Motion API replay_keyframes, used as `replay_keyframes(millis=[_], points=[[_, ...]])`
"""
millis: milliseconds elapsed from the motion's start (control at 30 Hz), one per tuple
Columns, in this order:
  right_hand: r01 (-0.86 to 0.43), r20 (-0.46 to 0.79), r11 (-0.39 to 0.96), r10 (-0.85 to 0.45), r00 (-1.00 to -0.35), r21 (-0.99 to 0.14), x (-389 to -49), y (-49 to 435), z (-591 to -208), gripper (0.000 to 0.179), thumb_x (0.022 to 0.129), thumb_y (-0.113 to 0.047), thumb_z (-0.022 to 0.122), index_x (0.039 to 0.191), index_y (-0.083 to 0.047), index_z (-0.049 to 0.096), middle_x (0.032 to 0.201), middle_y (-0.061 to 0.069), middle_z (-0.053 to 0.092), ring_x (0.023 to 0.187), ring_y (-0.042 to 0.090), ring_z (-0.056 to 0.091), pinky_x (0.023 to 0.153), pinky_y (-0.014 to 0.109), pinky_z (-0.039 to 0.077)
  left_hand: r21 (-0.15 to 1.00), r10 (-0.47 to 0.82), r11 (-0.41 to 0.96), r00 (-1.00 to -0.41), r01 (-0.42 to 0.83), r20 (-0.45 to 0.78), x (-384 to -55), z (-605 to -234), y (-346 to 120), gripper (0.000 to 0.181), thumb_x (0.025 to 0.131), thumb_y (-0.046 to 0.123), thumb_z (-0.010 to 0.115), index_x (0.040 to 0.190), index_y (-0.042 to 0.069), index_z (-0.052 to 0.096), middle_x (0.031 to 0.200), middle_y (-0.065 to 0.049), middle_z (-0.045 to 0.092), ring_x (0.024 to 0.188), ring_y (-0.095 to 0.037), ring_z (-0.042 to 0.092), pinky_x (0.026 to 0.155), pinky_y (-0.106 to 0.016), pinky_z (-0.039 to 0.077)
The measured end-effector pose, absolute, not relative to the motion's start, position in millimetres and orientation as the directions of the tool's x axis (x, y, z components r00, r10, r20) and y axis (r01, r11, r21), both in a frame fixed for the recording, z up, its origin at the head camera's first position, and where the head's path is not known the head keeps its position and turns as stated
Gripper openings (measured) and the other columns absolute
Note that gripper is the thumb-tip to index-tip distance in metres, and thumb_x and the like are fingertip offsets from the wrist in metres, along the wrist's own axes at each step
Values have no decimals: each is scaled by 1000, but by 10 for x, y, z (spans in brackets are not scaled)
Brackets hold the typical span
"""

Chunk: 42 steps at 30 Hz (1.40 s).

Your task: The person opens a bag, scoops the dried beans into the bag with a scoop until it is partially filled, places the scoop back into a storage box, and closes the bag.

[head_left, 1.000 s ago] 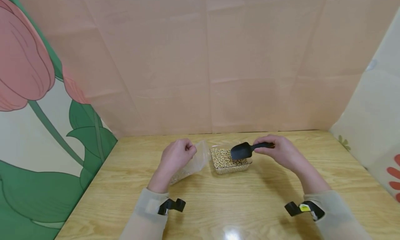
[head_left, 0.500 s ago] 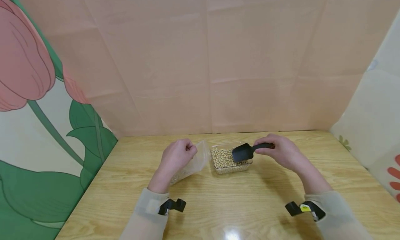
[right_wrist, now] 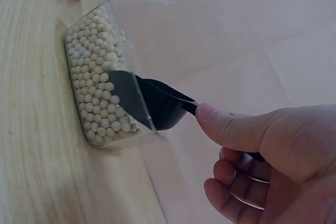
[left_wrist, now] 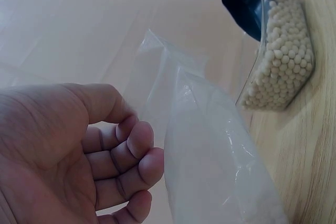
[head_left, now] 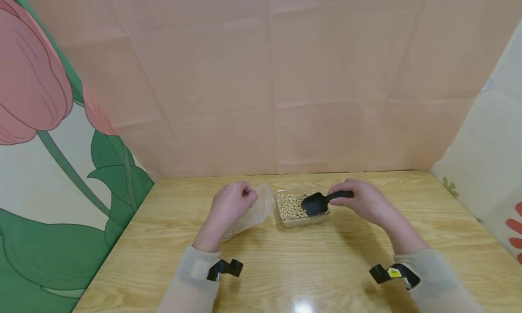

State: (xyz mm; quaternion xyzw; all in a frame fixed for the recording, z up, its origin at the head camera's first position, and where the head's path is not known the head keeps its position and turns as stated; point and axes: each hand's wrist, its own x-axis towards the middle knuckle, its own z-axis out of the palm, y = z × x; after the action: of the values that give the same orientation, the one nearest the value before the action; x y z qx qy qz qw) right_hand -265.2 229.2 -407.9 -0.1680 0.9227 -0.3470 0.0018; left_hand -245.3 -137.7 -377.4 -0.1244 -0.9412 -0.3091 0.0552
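Note:
In the head view my left hand (head_left: 230, 206) pinches the upper edge of a clear plastic bag (head_left: 261, 208), holding it up on the left of the container. The left wrist view shows the bag (left_wrist: 210, 150) hanging at my curled fingertips, with a few pale bits low inside. My right hand (head_left: 367, 202) grips a black scoop (head_left: 315, 205) by its handle, thumb along the top. The scoop's blade dips into soybeans (head_left: 290, 205) in a clear plastic container (head_left: 299, 222). From the right wrist, the blade tip (right_wrist: 126, 95) shows through the container's wall among the beans.
A wooden table (head_left: 285, 263) bears the container and bag. Behind it rises a pink cloth backdrop (head_left: 269, 86). A flower-printed panel (head_left: 45, 168) borders the left, and a pale printed panel (head_left: 489, 159) the right.
My right hand has shifted slightly left and down, and the scoop's blade has tipped lower into the soybeans. The left hand and the bag have stayed in place.

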Motion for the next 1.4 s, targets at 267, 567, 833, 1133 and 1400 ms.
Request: replay_keyframes(millis=[267, 567, 833, 1133, 1400], points=[[-279, 69, 645, -331, -941, -711, -2696, 2251, -4212, 26, 101, -27, 82, 123, -13, 82, 121, 10, 76, 101, 24, 68, 83, 43, 55, 563, 197, 782, -964, 266, 181, -2457, -3777, -1374, 24, 105, 13, 58, 82, 14, 64, 69, 4, 62, 55, -15, 43, 59, -34, 36], [-199, 7, 645, -287, -958, -737, -2691, 2118, -4293, 34, 99, -37, 84, 125, -14, 83, 131, 14, 76, 123, 35, 68, 99, 54, 54, 564, 196, 784, -965, 260, 173, -2451, -3773, -1385, 25, 106, 13, 58, 82, 14, 64, 70, 3, 62, 55, -15, 44, 59, -34, 37], [-96, -49, 622, -213, -976, -777, -2666, 1987, -4390, 43, 98, -43, 84, 130, -14, 82, 143, 21, 70, 133, 44, 63, 105, 62, 51, 570, 192, 781, -967, 255, 169, -2454, -3764, -1394, 24, 105, 13, 59, 83, 14, 65, 71, 3, 63, 56, -15, 47, 60, -34, 39], [-47, -79, 567, -197, -977, -822, -2665, 1921, -4516, 48, 100, -43, 83, 137, -13, 79, 146, 20, 68, 138, 43, 60, 113, 65, 46, 574, 196, 777, -966, 258, 169, -2458, -3777, -1391, 23, 106, 14, 59, 84, 14, 65, 71, 4, 65, 55, -15, 47, 59, -34, 38], [-26, -85, 512, -193, -978, -858, -2645, 1914, -4561, 45, 100, -43, 82, 135, -14, 80, 150, 20, 66, 140, 43, 58, 115, 64, 43, 569, 193, 783, -968, 252, 164, -2462, -3774, -1371, 23, 106, 15, 59, 84, 14, 65, 72, 4, 66, 56, -16, 49, 59, -34, 39]])
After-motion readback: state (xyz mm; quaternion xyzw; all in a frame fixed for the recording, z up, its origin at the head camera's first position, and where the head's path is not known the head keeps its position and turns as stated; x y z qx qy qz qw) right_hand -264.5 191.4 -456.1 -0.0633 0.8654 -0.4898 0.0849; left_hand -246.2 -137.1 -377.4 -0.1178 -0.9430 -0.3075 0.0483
